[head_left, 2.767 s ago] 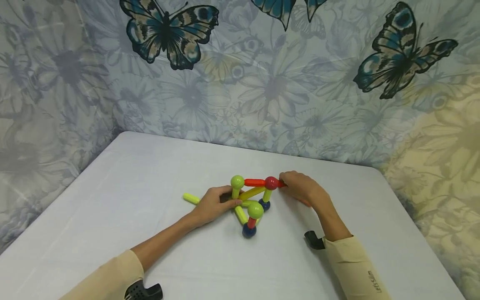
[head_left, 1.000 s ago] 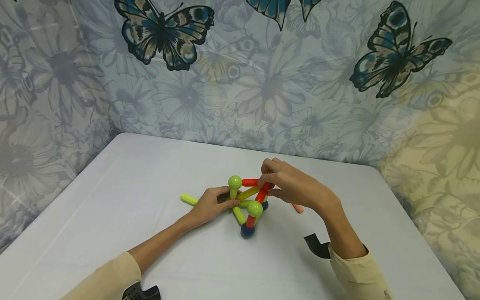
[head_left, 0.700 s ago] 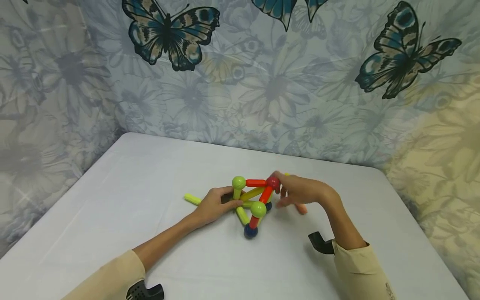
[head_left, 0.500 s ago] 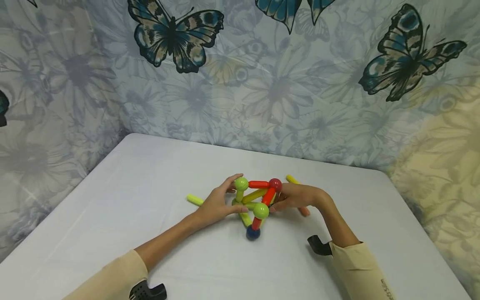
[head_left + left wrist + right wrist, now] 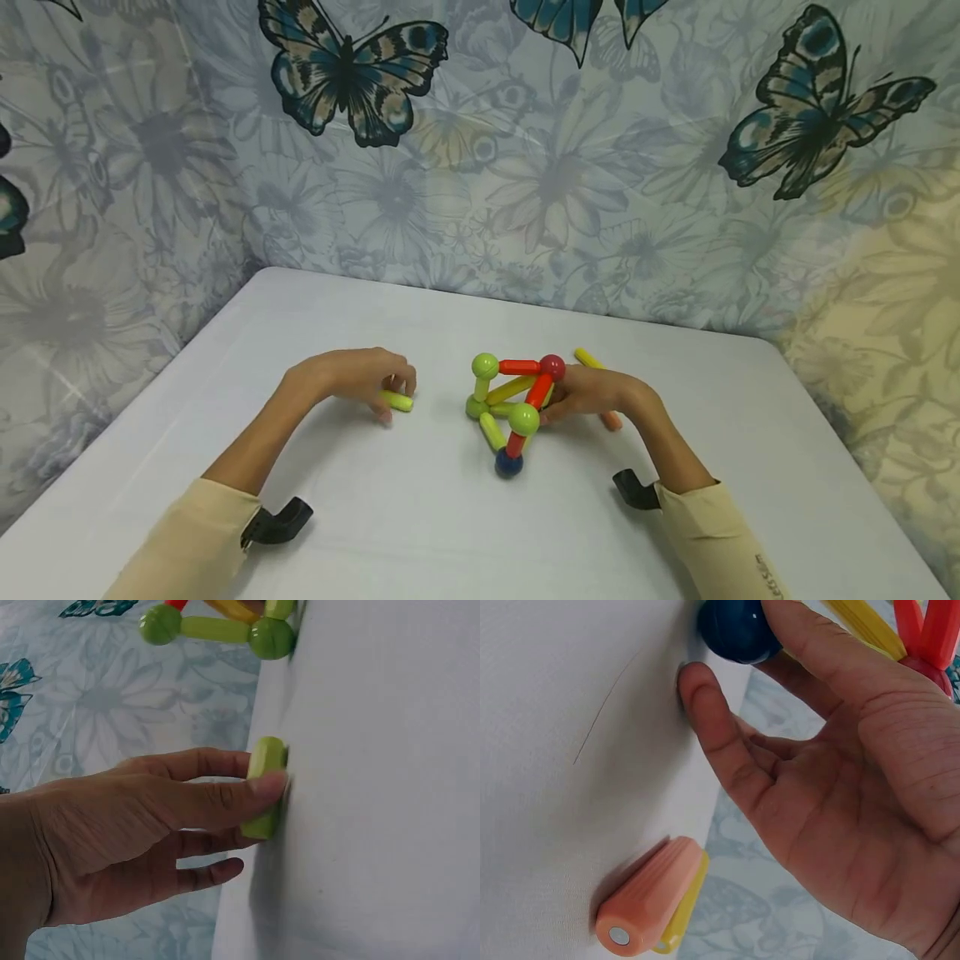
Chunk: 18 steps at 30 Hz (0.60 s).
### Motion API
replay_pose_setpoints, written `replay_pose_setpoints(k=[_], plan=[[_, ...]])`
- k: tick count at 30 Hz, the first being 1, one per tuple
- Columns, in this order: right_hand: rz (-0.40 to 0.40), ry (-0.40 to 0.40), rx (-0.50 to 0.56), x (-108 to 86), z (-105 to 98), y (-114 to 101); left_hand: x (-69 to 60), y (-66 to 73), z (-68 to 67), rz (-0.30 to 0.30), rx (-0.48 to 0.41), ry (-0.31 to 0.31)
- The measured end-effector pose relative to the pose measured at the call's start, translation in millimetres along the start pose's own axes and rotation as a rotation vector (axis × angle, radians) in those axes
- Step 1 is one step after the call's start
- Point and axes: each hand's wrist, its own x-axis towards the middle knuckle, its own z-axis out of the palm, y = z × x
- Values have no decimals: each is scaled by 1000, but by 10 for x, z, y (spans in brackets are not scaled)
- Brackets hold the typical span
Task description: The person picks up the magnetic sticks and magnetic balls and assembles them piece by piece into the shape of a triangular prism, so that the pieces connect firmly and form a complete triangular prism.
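My left hand pinches a loose lime-green magnetic rod between thumb and fingers, low over the table. The thumb lies across its middle in the left wrist view. To the right stands a frame of magnetic rods and balls, with a green ball, a red ball, another green ball and a dark blue ball at its front foot. My right hand holds the frame's right side, its thumb and fingers around another blue ball, which the hand hides in the head view.
An orange rod and a yellow rod lie on the white table behind and beside my right hand. A butterfly-patterned backdrop rises behind the table's far edge.
A red rod in my right hand went between the red ball and front green ball. That hand then moved down to a blue ball. My left hand left the frame for the lime-green rod.
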Motion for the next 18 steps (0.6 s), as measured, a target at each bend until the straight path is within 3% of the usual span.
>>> replay_pose_setpoints(k=[3, 5, 7, 11, 13, 15, 18], plan=[[33, 2, -5, 7, -10, 7, 38, 0, 45, 51, -17, -26], [24, 0, -4, 17, -12, 11, 59, 64, 45, 138, -12, 32], [9, 5, 15, 20, -19, 9, 79, 177, 28, 264, 3, 145], [2, 9, 50, 21, -34, 8, 163, 476, 30, 567, 53, 465], [30, 7, 52, 24, -37, 10, 217, 595, 72, 662, 75, 590], [53, -2, 55, 33, -37, 13, 255, 672, 127, 691, 84, 674], [59, -2, 47, 33, -37, 30, 317, 723, 197, 676, 80, 740]])
